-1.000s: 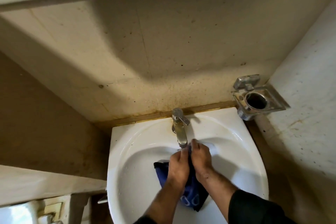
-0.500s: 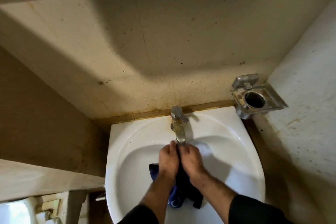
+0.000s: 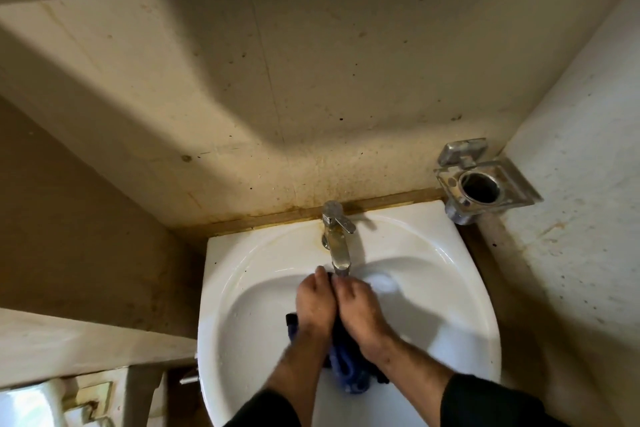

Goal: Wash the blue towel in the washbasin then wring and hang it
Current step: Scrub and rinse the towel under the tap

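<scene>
Both hands are down in the washbasin [image 3: 460,291] right under the tap [image 3: 337,246], side by side and touching, with the blue towel [image 3: 346,362] bunched between and under them. The left hand [image 3: 315,305] and right hand [image 3: 360,308] both have their fingers pressed together and curled down onto the cloth, squeezing or rubbing it near the spout, so it looks like the washing bit is in hand, with wringing and hanging not yet done. Most of the towel trails back toward the near rim, a wad of it sticking out between the wrists. I honestly can't tell if water is running, too blurry at the spout. What could go wrong: that near tail hangs close to the edge of the bowl, so a hard scrub could flick it over the rim and drip water on the floor. Knuckles are also really close to the metal spout, easy to bang them on a forward push. And wringing with this grip would probably leave it soggy, since the hands are too close together to twist properly. The room's a tight grubby corner: stained beige wall [image 3: 277,97] behind the tap, brownish grime along the back of the basin, a metal holder [image 3: 485,187] on the far right with nothing in it, and a ledge [image 3: 86,343] to the near left.
</scene>
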